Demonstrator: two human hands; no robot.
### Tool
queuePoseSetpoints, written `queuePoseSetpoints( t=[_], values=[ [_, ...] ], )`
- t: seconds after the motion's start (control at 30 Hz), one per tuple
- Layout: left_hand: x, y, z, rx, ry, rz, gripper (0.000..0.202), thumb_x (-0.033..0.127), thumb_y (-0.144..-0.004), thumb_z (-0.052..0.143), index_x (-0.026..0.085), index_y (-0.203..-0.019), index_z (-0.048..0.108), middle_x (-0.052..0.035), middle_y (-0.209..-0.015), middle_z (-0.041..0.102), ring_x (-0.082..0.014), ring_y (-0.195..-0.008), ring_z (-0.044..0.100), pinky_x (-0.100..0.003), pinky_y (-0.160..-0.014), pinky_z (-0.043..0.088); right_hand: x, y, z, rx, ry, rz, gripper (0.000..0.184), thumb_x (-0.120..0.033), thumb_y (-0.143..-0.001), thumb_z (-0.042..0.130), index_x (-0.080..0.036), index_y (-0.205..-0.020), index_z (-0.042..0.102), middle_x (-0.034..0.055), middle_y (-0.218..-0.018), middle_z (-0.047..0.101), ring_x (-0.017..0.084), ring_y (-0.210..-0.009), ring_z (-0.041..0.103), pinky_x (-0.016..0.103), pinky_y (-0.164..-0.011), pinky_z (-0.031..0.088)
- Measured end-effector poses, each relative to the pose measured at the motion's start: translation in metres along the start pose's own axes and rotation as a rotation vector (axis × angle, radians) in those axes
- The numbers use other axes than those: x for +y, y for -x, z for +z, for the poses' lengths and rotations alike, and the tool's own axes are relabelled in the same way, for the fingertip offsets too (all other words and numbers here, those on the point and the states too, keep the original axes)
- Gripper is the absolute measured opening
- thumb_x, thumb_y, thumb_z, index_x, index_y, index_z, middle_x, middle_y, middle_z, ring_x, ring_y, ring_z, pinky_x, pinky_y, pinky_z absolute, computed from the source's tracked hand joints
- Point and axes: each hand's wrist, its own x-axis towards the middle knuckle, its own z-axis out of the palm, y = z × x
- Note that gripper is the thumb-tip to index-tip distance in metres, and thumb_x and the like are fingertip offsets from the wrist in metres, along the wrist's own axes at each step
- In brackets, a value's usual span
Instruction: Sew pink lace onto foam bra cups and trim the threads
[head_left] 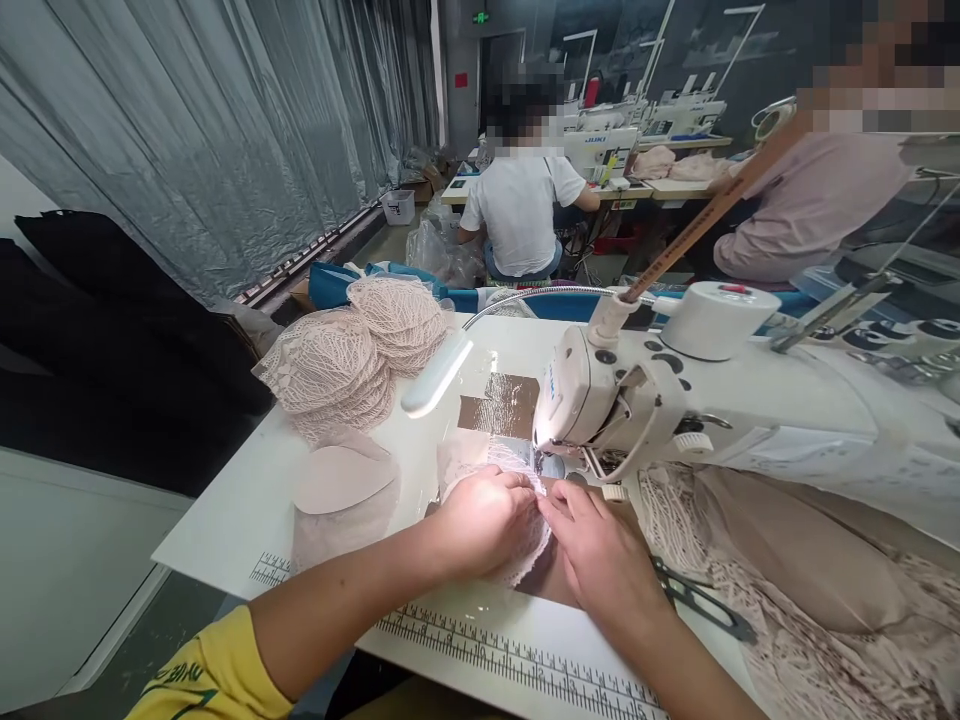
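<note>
Yellow sleeve at bottom left, both forearms reaching onto the white table. Printed ruler strip runs along the table's near edge, just under the wrists.

Left hand: palm down on the lace piece, fingers curled onto it. Can't tell whether it pinches an edge or only presses.
Right hand: palm down and flat, fingers straight and close together, tips on the right edge of the lace piece. Not gripping.
Both hands are side by side, nearly touching, pointing at the needle area.

Lace piece: pale, flat on the table, mostly under the left hand, its far edge just under the head of the sewing machine.

Around it:
- dark snips on the table, right of the right hand, apart from it
- beige fabric heap under the machine arm, right side
- smooth foam cup left of the left hand
- stack of lace cups behind it, far left of the table
- gooseneck lamp lit, between the stack and the machine head

Background: grey curtain on the left; a person in a white shirt seated back to camera at another machine; a person in pink at far right.
</note>
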Motion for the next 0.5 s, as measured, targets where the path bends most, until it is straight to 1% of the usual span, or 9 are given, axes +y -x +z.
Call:
queuePoseSetpoints(
  t=[0.1,0.2,0.33,0.4,0.5],
  values=[
    [-0.007,-0.001,0.014,-0.001,-0.084,0.035,0.025,0.020,-0.093,0.040,0.012,-0.098,0.064,-0.0109,-0.109,0.064,-0.0186,-0.084,0.058,-0.031,-0.076,0.048,0.000,-0.004,0.001,0.012,0.069,0.010,0.049,0.002,-0.078,0.042,-0.017,-0.114,0.068,0.0107,-0.112,0.066,0.022,-0.079,0.062,0.035,-0.067,0.052],
    [-0.016,-0.006,0.022,-0.033,-0.142,0.074,0.025,0.021,-0.093,0.040,0.011,-0.100,0.063,-0.0117,-0.115,0.062,-0.0201,-0.086,0.058,-0.033,-0.077,0.047,0.000,-0.009,0.002,0.021,0.102,0.042,0.050,0.001,-0.075,0.045,-0.019,-0.115,0.068,0.0101,-0.112,0.068,0.024,-0.081,0.063,0.036,-0.066,0.053],
    [-0.031,-0.015,0.024,-0.041,-0.156,0.118,0.027,0.021,-0.093,0.040,0.011,-0.102,0.063,-0.0104,-0.120,0.061,-0.0207,-0.087,0.057,-0.034,-0.077,0.046,0.002,-0.014,0.005,0.007,0.129,0.088,0.050,-0.002,-0.074,0.050,-0.022,-0.117,0.067,0.0089,-0.111,0.069,0.025,-0.080,0.064,0.034,-0.059,0.052],
    [-0.037,-0.017,0.023,-0.026,-0.150,0.124,0.030,0.022,-0.093,0.039,0.011,-0.106,0.064,-0.0096,-0.121,0.062,-0.0203,-0.084,0.055,-0.034,-0.075,0.046,0.002,-0.014,0.006,0.002,0.126,0.100,0.050,-0.002,-0.074,0.051,-0.023,-0.117,0.067,0.0079,-0.111,0.069,0.024,-0.080,0.064,0.032,-0.058,0.049],
    [-0.042,-0.018,0.019,-0.017,-0.122,0.128,0.032,0.023,-0.092,0.041,0.013,-0.114,0.063,-0.0070,-0.122,0.062,-0.0206,-0.083,0.053,-0.034,-0.072,0.046,0.001,-0.012,0.003,0.020,0.089,0.077,0.049,-0.001,-0.075,0.050,-0.022,-0.116,0.068,0.0067,-0.107,0.070,0.022,-0.081,0.063,0.030,-0.056,0.046]
  ],
)
